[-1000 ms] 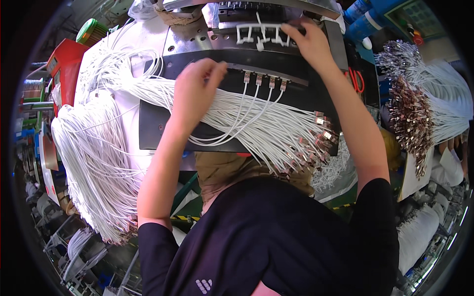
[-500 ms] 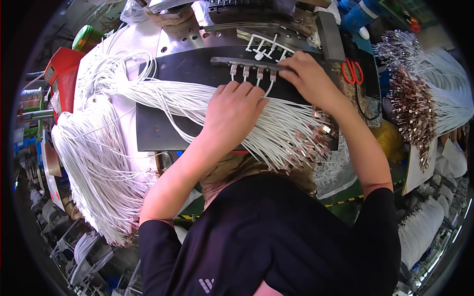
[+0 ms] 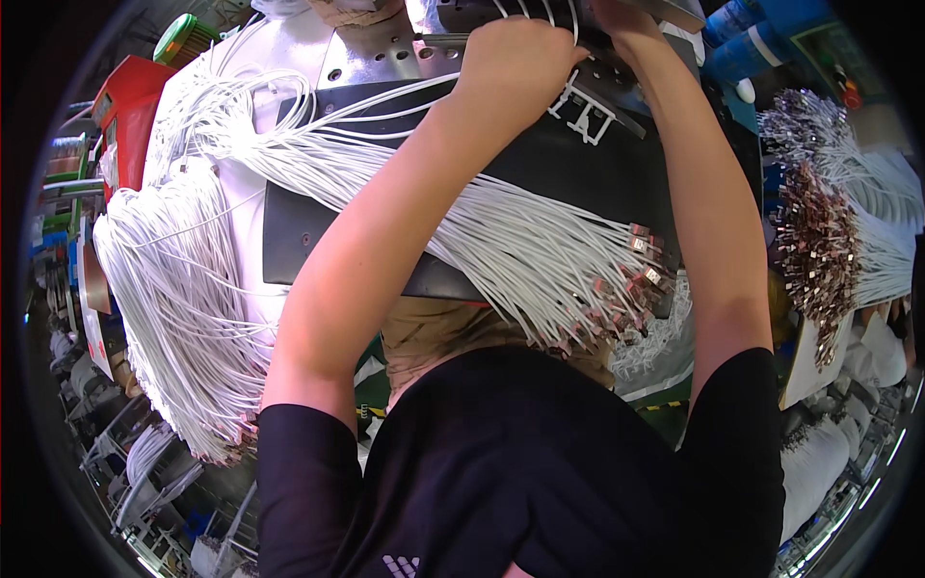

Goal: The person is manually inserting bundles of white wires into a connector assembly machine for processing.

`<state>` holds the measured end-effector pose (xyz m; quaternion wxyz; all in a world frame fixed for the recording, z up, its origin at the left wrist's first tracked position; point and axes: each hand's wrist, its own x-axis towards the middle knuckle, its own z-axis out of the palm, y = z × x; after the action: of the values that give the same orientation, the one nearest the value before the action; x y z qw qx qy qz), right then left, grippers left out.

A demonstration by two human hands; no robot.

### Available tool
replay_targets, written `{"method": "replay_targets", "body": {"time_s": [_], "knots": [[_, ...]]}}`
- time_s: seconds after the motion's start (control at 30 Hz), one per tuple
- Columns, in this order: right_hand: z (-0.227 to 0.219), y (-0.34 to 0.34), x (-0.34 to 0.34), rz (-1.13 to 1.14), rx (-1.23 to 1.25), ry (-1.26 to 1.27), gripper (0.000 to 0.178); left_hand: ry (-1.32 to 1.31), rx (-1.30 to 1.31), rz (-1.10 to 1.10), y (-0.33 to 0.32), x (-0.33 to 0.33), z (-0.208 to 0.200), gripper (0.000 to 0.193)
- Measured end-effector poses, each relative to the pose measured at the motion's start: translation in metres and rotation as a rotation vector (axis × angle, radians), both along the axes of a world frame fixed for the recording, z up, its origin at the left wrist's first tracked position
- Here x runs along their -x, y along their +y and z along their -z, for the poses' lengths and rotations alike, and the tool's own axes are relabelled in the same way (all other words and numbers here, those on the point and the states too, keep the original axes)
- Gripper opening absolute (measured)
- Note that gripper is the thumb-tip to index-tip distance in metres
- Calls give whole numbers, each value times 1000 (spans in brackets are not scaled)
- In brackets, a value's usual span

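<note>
Head view: the left hand [image 3: 523, 56] is curled round a few cables [image 3: 414, 88] at upper centre; the right hand [image 3: 621, 15], cut by the top edge, I cannot judge. Best keep those cables parallel, untwisted, clear of the white frame [image 3: 585, 119].

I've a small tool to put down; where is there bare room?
The black board is bare between the white plastic frame, right forearm and cable bundle. A smaller patch lies at its near left corner, between bundle and left forearm. Crowded: around the left hand and the cable pile far left.
</note>
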<state>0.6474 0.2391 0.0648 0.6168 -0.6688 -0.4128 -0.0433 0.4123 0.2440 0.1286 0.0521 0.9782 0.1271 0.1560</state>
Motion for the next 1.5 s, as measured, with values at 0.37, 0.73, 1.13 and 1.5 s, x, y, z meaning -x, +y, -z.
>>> {"method": "replay_targets", "body": {"time_s": [0.37, 0.73, 1.13, 1.5], "knots": [[22, 14, -47, 114, 653, -626, 38, -263, 269, -143, 53, -19, 23, 36], [-38, -49, 114, -94, 559, -698, 61, -403, -280, -106, 67, 4, 48, 41], [-26, -49, 128, 360, 399, -908, 28, -550, -59, -154, 57, 2, 49, 52], [-31, -28, 136, 170, 272, -598, 26, -542, -204, -320, 69, 5, 69, 32]]}}
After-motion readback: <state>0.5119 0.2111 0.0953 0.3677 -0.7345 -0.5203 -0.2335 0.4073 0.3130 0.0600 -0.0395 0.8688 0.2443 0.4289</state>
